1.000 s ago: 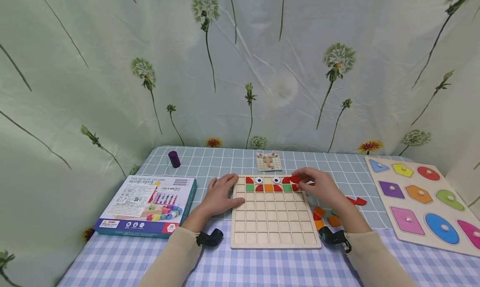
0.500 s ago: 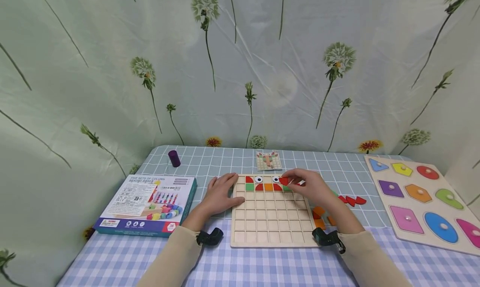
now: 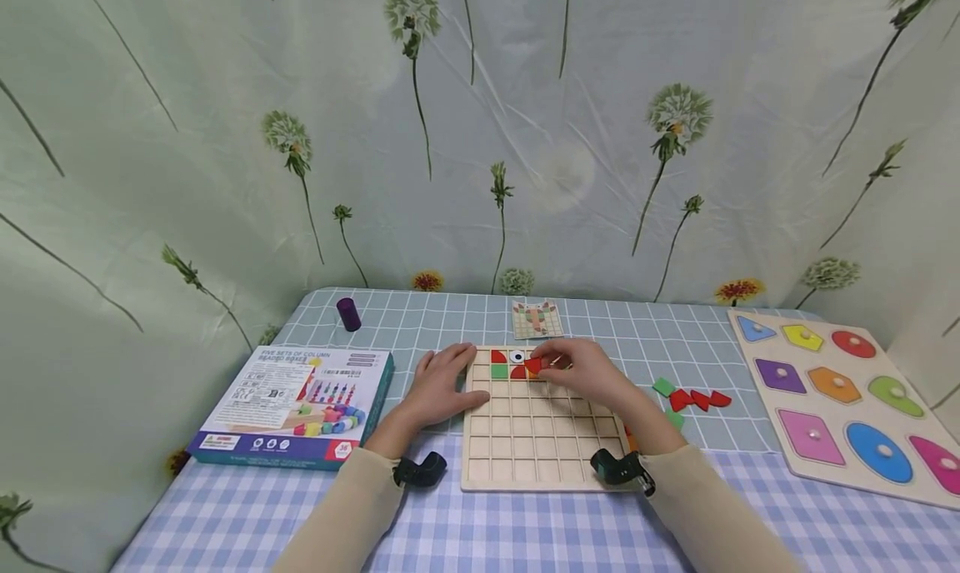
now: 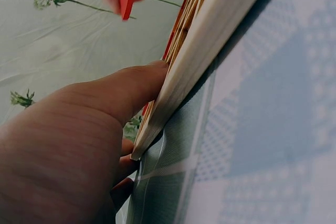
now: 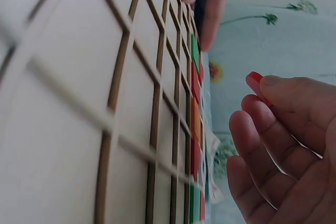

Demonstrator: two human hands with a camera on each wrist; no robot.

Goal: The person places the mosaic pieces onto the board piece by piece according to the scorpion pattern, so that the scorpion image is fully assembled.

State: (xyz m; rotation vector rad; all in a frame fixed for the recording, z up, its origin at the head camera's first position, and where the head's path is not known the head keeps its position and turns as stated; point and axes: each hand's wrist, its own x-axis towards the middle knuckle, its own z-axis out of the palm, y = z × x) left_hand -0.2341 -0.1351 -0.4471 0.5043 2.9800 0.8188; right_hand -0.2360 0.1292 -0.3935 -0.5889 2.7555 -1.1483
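A wooden grid board (image 3: 551,448) lies flat, with coloured pieces in its top rows. My left hand (image 3: 442,391) rests at the board's upper left edge, thumb on its top face and fingers spread along the side, as the left wrist view also shows. Between thumb and fingertips, my right hand (image 3: 588,375) pinches a red quarter-circle piece (image 5: 254,81), raised off the board near the top middle. A green square (image 3: 499,371), red pieces and an eye piece (image 3: 517,357) show in the board's left cells. My right hand hides the pieces farther right.
Right of the board lie loose red pieces (image 3: 700,401) and green squares (image 3: 663,386); orange ones are partly behind my forearm. A pattern card (image 3: 537,319) is behind the board. A boxed toy (image 3: 292,406), a purple cylinder (image 3: 348,314) and a knobbed shape puzzle (image 3: 832,390) flank it.
My right hand has moved left across the board's top from its right corner, carrying the red quarter-circle piece. More loose pieces at the right have come into sight. My left hand has stayed put.
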